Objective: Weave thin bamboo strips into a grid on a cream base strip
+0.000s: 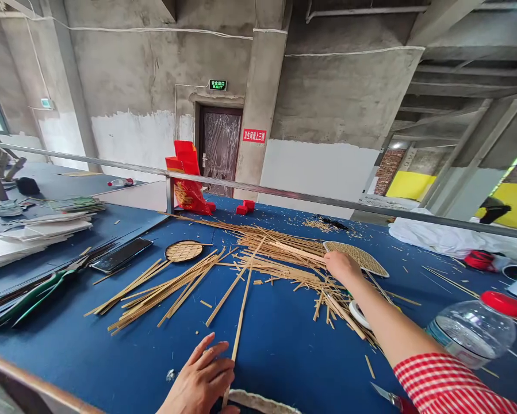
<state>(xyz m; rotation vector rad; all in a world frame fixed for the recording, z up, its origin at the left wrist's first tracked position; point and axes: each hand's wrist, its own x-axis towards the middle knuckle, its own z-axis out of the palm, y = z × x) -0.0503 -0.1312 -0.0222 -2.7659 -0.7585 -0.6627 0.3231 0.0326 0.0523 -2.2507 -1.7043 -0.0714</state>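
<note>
At the near edge, my left hand has a long, thin bamboo strip between its fingers and thumb. The strip points away across the blue table. Farther off to the right, my right hand is closed on the end of pale bamboo strips over a loose pile; its fingertips are partly hidden. Just behind that hand lies a woven bamboo fan-shaped piece. More bamboo strips lie left of centre beside a round woven piece. A pale curved edge shows beside my left hand.
Green-handled shears and a phone lie on the left. A knife rests near my right sleeve, with a red-capped plastic jar beyond. A metal rail crosses behind a red bag.
</note>
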